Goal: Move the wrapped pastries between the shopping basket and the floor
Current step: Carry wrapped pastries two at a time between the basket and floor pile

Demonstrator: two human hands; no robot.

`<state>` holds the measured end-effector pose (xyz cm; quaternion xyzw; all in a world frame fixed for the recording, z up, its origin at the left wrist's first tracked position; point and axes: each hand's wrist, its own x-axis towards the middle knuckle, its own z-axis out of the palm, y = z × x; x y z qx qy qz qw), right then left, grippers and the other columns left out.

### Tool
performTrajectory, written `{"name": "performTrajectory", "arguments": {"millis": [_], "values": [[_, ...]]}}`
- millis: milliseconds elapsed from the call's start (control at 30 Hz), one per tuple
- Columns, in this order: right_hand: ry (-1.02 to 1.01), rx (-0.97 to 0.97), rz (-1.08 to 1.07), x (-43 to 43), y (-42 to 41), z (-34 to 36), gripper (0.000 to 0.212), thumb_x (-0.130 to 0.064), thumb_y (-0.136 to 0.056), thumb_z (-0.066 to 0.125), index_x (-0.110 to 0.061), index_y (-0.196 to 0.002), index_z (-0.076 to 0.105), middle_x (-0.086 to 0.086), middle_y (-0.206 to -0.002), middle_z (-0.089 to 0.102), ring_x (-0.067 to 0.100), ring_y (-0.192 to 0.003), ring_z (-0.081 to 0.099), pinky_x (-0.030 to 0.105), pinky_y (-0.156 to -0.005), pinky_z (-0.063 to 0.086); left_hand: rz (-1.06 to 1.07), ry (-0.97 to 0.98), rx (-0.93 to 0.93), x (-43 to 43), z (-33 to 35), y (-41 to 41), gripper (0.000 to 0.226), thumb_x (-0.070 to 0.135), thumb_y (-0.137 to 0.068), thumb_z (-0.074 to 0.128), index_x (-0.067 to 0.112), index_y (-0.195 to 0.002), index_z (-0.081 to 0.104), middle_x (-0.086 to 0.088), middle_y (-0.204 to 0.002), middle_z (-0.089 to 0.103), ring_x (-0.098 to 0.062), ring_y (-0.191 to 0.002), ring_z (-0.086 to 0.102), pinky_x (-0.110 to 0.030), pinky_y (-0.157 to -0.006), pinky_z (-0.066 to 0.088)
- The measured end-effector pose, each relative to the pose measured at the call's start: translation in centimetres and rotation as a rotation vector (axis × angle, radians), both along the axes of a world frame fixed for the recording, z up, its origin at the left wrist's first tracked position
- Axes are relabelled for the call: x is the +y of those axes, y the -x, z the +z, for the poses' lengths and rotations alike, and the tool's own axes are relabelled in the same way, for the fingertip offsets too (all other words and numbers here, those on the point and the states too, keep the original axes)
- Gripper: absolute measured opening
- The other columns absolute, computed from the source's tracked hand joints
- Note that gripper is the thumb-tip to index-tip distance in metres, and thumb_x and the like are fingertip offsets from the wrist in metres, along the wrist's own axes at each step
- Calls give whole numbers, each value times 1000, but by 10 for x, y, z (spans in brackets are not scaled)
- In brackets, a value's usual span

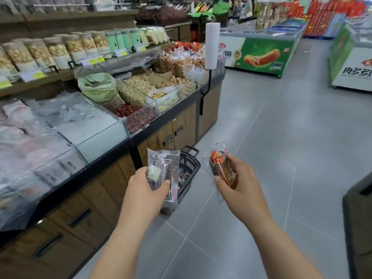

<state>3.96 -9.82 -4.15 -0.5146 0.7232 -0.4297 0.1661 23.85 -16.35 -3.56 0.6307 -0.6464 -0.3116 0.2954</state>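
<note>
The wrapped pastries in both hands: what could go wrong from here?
The left hand pinches several stacked packets at their lower end; one may slide out. The right hand grips its pastry round the middle and may squash it. The basket sits low on the floor; a drop may miss.

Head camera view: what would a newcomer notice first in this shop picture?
Low in the middle, the left hand grips clear-wrapped pastry packets, and the right hand grips a brown pastry in a clear wrapper with red print. Between and beyond them a dark plastic mesh shopping basket stands on the grey tiled floor, beside the wooden bulk-food counter.
</note>
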Motion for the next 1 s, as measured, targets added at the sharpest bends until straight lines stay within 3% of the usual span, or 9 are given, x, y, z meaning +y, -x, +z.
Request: {"name": "performTrajectory", "arguments": {"millis": [133, 300, 467, 700, 1000], "values": [[-48, -6, 72, -46, 28, -3, 58, -30, -87, 64, -29, -140, 40, -7, -125, 44, -4, -102, 37, 16, -88, 30, 86, -32, -11, -27, -8, 26, 48, 34, -83, 66, 23, -125, 45, 3, -113, 53, -9, -83, 53, -19, -62, 38], [-103, -14, 178, -113, 36, -14, 59, -30, -89, 63, -30, -141, 36, -7, -130, 41, -1, -104, 36, 15, -87, 30, 174, -58, -16, -79, -26, 35, 48, 36, -82, 67, 24, -123, 45, 2, -113, 56, -12, -88, 56, -26, -71, 42], [-168, 7, 269, -195, 28, -31, 61, -33, -89, 63, -29, -143, 34, -5, -135, 40, 3, -110, 39, 15, -89, 31, 228, -92, -18, -149, -42, 34, 44, 35, -83, 66, 24, -121, 46, 3, -111, 54, -6, -81, 53, -18, -58, 37], [-200, -5, 310, -295, 21, -38, 61, -33, -89, 62, -28, -143, 34, -2, -137, 39, 9, -120, 42, 18, -91, 33, 208, -113, -45, -246, -50, 34, 37, 38, -82, 65, 28, -114, 49, 3, -109, 55, -9, -83, 58, -33, -75, 52], [-255, 27, 432, -386, 26, -61, 62, -37, -89, 60, -31, -143, 31, -5, -135, 40, 12, -119, 44, 27, -95, 43, 305, -139, -80, -311, -63, 36, 33, 37, -84, 63, 26, -112, 49, 2, -106, 52, -6, -81, 51, -28, -67, 42]]}}
